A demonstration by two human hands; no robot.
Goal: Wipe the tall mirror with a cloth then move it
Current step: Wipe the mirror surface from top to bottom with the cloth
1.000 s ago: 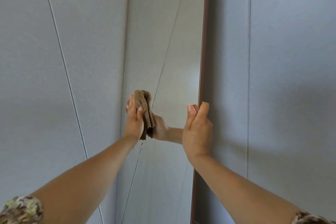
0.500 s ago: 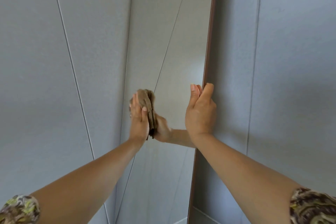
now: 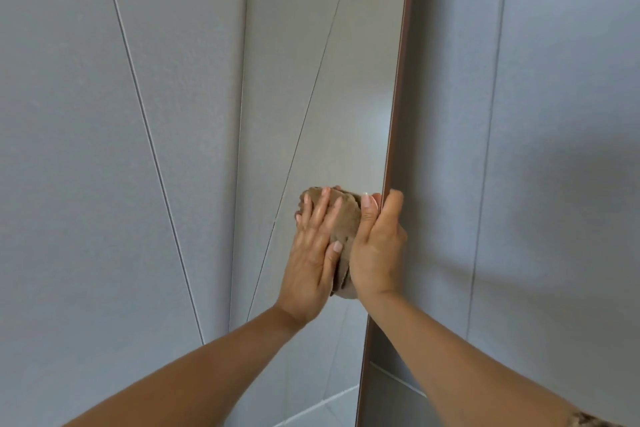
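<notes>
Head view takes in two bare forearms reaching up from the bottom edge, with a scrap of patterned sleeve just showing at the right one. Two hands, one cloth and one mirror are on show. The left hand lies flat with its fingers spread, palm pressing the crumpled brown cloth against the glass close to the right edge. Just beside it, touching the cloth's right side, the right hand curls around the mirror's thin brown frame, thumb on the outer side and fingers on the glass side. Beyond them the tall mirror stands against the grey panelled wall, reflecting more grey panels.
</notes>
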